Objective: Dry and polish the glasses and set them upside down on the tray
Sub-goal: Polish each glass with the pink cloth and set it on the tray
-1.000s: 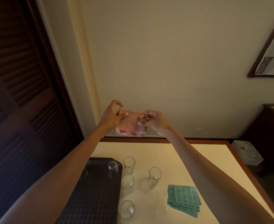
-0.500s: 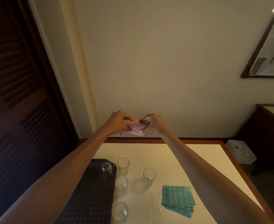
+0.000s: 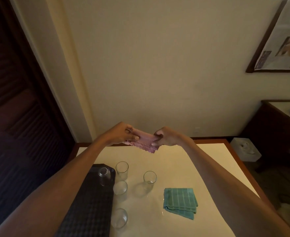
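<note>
Dim, warm room light. Louvred door [image 3: 12,108] at your left falls near black. Table top [image 3: 183,165] is the brightest area, with faint sheen beside the glasses [image 3: 149,178]. Your left hand [image 3: 122,134], right hand [image 3: 166,136] and the pink cloth [image 3: 146,142] look slightly soft. Wide-angle bending tilts the picture frame [image 3: 282,48] at the edge.

we see a cream table [image 3: 192,161] with a brown wooden edge. left of the table stands a dark louvred door [image 3: 12,117]. on the wall above the table's right side hangs a framed picture [image 3: 281,41]. just beside the table's far right corner sits a white box [image 3: 245,149], and right of that a dark cabinet [image 3: 274,127]
</note>
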